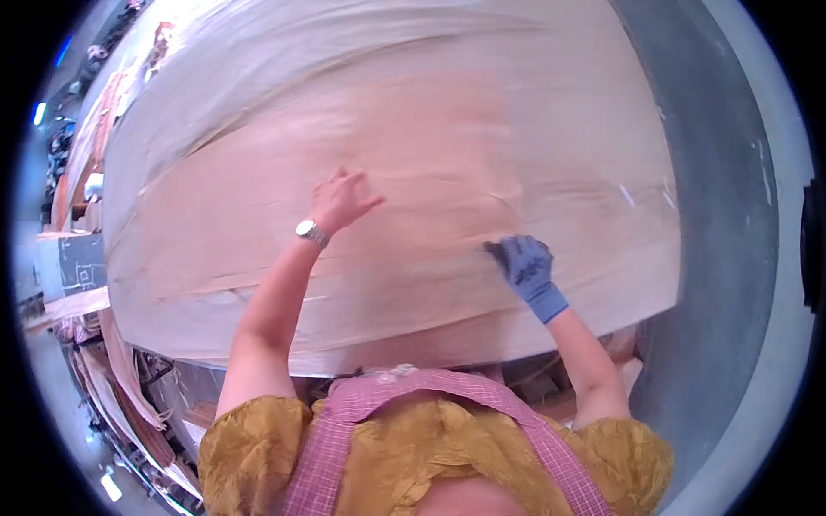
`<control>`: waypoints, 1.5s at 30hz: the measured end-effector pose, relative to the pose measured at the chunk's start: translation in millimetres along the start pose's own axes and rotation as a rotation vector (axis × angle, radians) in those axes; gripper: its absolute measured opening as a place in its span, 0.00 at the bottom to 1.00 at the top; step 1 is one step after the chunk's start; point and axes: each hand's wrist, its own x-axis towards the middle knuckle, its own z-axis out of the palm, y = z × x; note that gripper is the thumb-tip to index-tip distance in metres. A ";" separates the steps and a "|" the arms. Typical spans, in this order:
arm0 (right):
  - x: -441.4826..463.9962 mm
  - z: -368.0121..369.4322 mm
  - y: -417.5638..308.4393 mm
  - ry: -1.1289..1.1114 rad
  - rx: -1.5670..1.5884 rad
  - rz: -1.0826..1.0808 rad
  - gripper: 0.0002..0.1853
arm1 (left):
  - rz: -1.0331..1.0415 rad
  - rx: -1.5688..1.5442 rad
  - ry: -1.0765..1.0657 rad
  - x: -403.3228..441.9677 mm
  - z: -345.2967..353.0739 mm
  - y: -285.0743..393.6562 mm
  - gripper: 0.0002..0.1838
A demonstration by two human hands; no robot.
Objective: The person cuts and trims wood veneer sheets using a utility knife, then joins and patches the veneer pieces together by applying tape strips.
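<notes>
A thin pinkish sheet that looks like wood veneer (430, 138) lies over a larger pale sheet (585, 112) on the wide work surface. My left hand (340, 199), bare with a silver watch at the wrist, is over the veneer's middle, thumb and fingers apart; whether it touches the sheet is unclear. At the veneer's near right corner is my right hand (525, 265) in a blue glove with dark patches. Its fingers are curled in, the dark thumb side pointing left. Anything inside those fingers is hidden.
Small white strips (626, 196) lie on the pale sheet to the right. A grey floor strip (723, 258) runs along the right side. Stacked sheets and long scraps (129, 404) sit at the lower left. A grey box-like block (82, 262) stands left of the table.
</notes>
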 end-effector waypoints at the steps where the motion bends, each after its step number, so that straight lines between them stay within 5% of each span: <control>1: 29.6 7.4 -26.7 -0.006 0.060 -0.045 0.08 | 0.011 -0.040 -0.071 10.1 -24.0 -1.7 0.37; 4: 104.5 57.0 -84.3 -0.016 0.186 -0.158 0.09 | 0.117 -0.101 0.200 76.2 -25.7 -49.1 0.31; 7: 113.6 74.2 -102.3 -0.093 0.085 -0.123 0.10 | 0.187 0.323 0.719 145.6 -3.1 -102.7 0.25; 8: 114.4 79.2 -101.5 -0.079 0.077 -0.108 0.11 | 0.204 0.370 0.733 160.2 -7.9 -112.3 0.26; 10: 104.5 77.9 -97.6 -0.088 0.068 -0.071 0.13 | 0.231 0.447 0.730 170.3 -7.6 -124.2 0.28; 13: 101.6 80.3 -95.9 -0.128 0.065 -0.028 0.15 | 0.172 0.618 0.361 179.1 -13.7 -107.7 0.23; 22: 107.8 93.3 -100.4 -0.124 -0.008 -0.031 0.14 | 0.300 0.530 0.372 173.5 -27.7 -130.6 0.22; 25: 106.3 94.2 -105.4 -0.154 -0.005 -0.019 0.14 | 0.298 0.424 0.485 178.4 -22.6 -158.9 0.26; 28: 111.8 90.7 -105.4 -0.133 0.009 -0.035 0.15 | 0.146 0.659 0.700 182.7 -14.4 -185.8 0.30; 31: 108.9 87.8 -106.9 -0.142 0.020 -0.026 0.16 | 0.151 0.513 0.264 168.4 -53.1 -182.6 0.32; 37: 108.8 90.9 -104.8 -0.164 0.030 -0.014 0.17 | 0.182 0.630 0.255 172.9 -58.1 -181.7 0.15; 40: 105.5 93.8 -103.1 -0.151 0.034 -0.021 0.16 | 0.274 0.392 0.409 143.8 -70.5 -192.7 0.08; 45: 109.5 101.1 -97.2 -0.193 0.063 -0.004 0.16 | 0.144 0.056 0.237 108.7 -108.9 -240.6 0.12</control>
